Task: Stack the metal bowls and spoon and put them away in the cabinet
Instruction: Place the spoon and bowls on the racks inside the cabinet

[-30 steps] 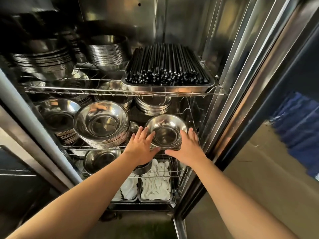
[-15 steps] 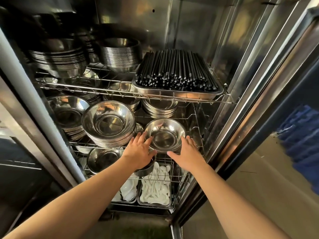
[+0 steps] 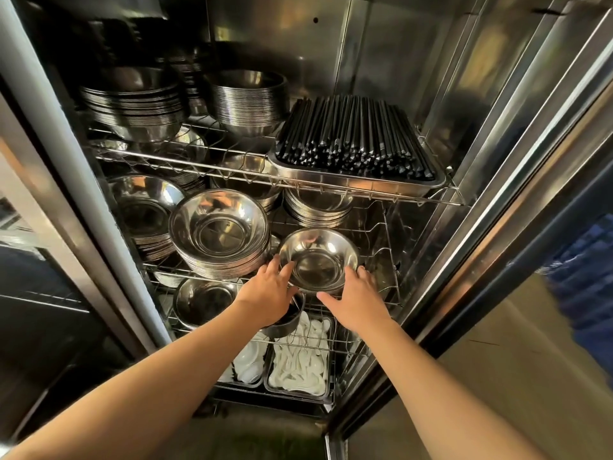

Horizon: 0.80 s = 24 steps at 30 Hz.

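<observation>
Two bare hands reach into the shiny metal cabinet (image 3: 414, 61) and hold a small stack of metal bowls (image 3: 319, 260) on the right side of the middle wire shelf (image 3: 381, 227). The left hand (image 3: 270, 298) curls its fingers on the left rim of the stack, and the right hand (image 3: 356, 302) presses its spread fingers on the right rim. A bigger pile of bowls (image 3: 220, 232) sits just beside it on the left, a tray of black chopsticks (image 3: 355, 141) lies on the shelf above, and white spoons (image 3: 300, 363) lie in trays below.
</observation>
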{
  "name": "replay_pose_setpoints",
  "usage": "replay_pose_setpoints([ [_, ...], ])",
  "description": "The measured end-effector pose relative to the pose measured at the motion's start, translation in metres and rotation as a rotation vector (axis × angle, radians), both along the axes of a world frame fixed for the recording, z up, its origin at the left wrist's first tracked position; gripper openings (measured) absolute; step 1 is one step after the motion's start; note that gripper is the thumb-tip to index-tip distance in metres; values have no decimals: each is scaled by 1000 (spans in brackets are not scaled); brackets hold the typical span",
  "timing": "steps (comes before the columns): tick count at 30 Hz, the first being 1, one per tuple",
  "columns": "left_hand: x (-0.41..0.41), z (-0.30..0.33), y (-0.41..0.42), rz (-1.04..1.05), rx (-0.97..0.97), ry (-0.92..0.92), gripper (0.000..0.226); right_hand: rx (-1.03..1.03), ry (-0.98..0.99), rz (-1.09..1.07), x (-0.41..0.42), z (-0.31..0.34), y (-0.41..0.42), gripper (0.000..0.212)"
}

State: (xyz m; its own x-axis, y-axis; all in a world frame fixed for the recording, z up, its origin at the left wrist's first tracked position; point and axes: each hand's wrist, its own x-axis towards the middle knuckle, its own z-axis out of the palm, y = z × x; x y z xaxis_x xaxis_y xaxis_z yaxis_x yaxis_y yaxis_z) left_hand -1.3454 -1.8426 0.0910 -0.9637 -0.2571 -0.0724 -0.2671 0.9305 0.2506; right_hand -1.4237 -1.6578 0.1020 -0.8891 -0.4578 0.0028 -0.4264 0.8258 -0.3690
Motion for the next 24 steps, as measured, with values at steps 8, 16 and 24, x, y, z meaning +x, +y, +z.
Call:
replay_pose_setpoints([
  [8, 7, 0, 1, -4, 8, 86, 54, 8, 37, 29, -2, 2, -3, 92],
  [16, 2, 12, 3, -88, -159, 155, 78, 26, -29, 80, -24, 12, -3, 102],
  [24, -3, 9, 5, -63, -106, 32, 80, 87, -135, 56, -35, 5, -7, 95],
])
